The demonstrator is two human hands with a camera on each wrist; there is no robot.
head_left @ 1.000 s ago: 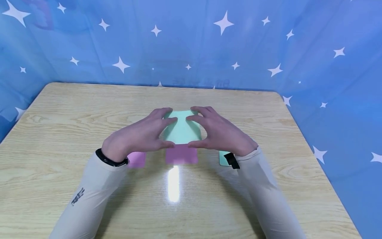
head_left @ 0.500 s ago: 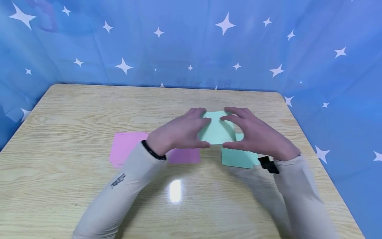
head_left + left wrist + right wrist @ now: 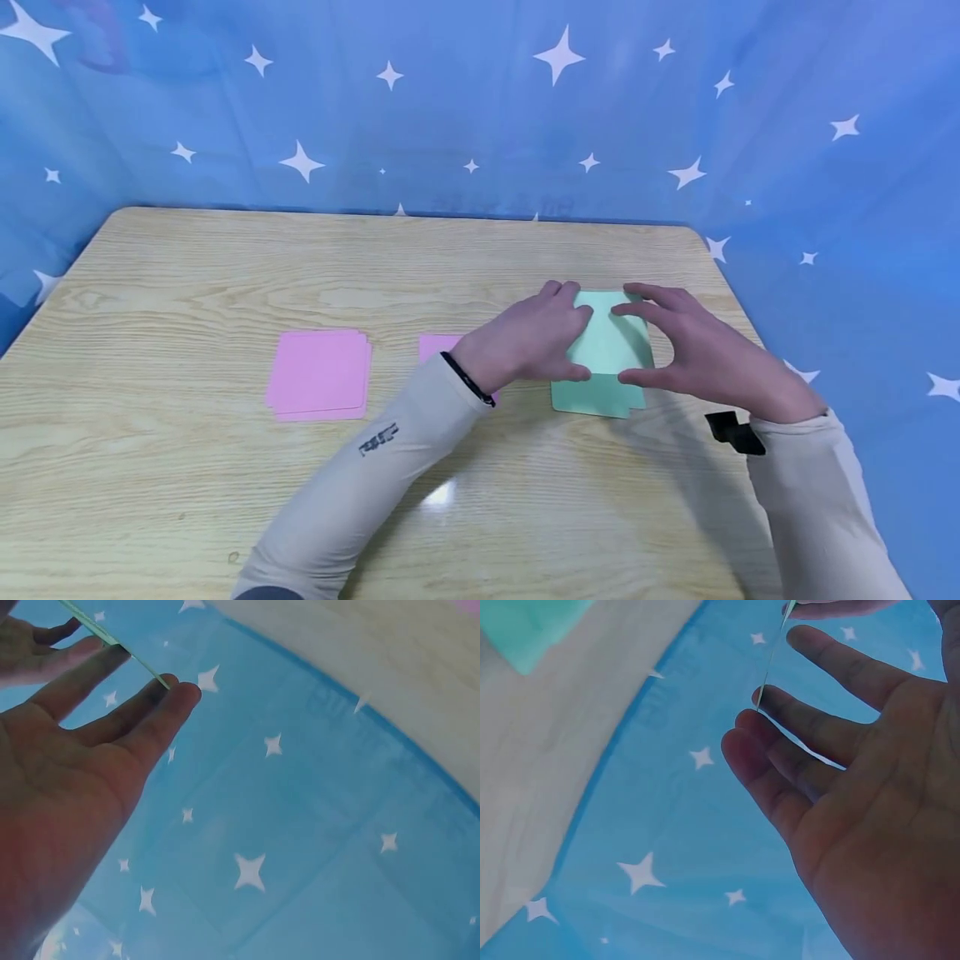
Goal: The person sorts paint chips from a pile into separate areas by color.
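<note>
A thin mint-green square card point(image 3: 609, 337) is held between both hands, raised over the table. My left hand point(image 3: 528, 337) grips its left edge with fingertips and thumb; my right hand point(image 3: 701, 358) does the same at the right edge. Both wrist views show the card's thin edge at the fingertips, seen side-on in the left wrist view point(image 3: 91, 625). Beneath the card in the head view lies a pile of green cards point(image 3: 592, 398), its far part covered by the held one. Another bit of that green point(image 3: 532, 634) shows in the right wrist view.
A slightly uneven pile of pink cards point(image 3: 321, 372) lies at the left of the wooden table point(image 3: 225, 275). One more pink piece point(image 3: 437, 344) sits mid-table, mostly behind the left forearm. A blue star-patterned curtain point(image 3: 480, 108) hangs along the back and right.
Both hands have carried the green card rightward, from above the middle pink piece to over the green pile. The left pink pile, partly covered before, now shows whole.
</note>
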